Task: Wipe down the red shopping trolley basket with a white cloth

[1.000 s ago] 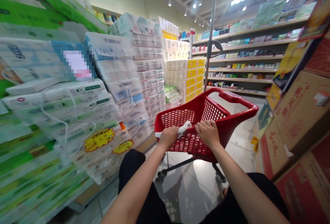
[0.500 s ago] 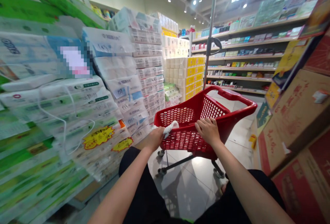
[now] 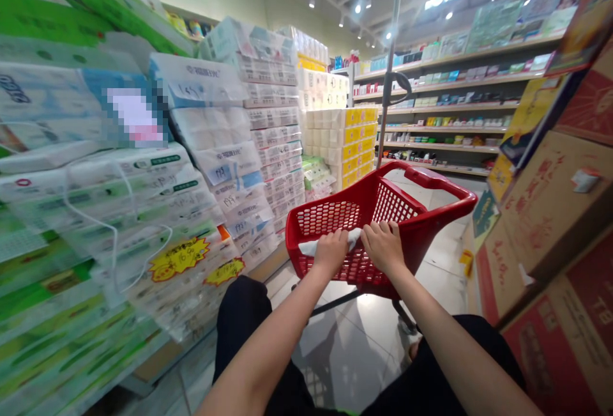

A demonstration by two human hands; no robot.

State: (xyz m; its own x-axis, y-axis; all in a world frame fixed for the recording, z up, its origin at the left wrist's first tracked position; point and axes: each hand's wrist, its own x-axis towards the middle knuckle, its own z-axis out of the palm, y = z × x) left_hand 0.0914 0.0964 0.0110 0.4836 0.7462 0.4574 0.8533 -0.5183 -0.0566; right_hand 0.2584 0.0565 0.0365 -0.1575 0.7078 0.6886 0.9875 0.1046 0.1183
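A red plastic shopping cart [image 3: 330, 215] stands side-on in front of me, with holed walls and a raised handle at the right. My left hand [image 3: 331, 251] is closed on a white cloth [image 3: 307, 248] laid over the near rim, and part of the cloth pokes out on both sides of the hand. Right beside it, my right hand [image 3: 384, 246] grips the same rim with its fingers curled over the top. The fingertips of both hands are hidden behind the rim.
Stacked tissue packs [image 3: 215, 154] with yellow price tags [image 3: 179, 257] rise along the left. Cardboard cartons [image 3: 546, 205] are piled at the right. A metal pole [image 3: 390, 52] stands beyond the cart, before shelves [image 3: 440, 108] of small goods. Tiled floor [image 3: 354, 333] lies below.
My left hand has slid right along the cart's near rim with the white cloth, from the left corner to beside my right hand. The right hand stays on the rim.
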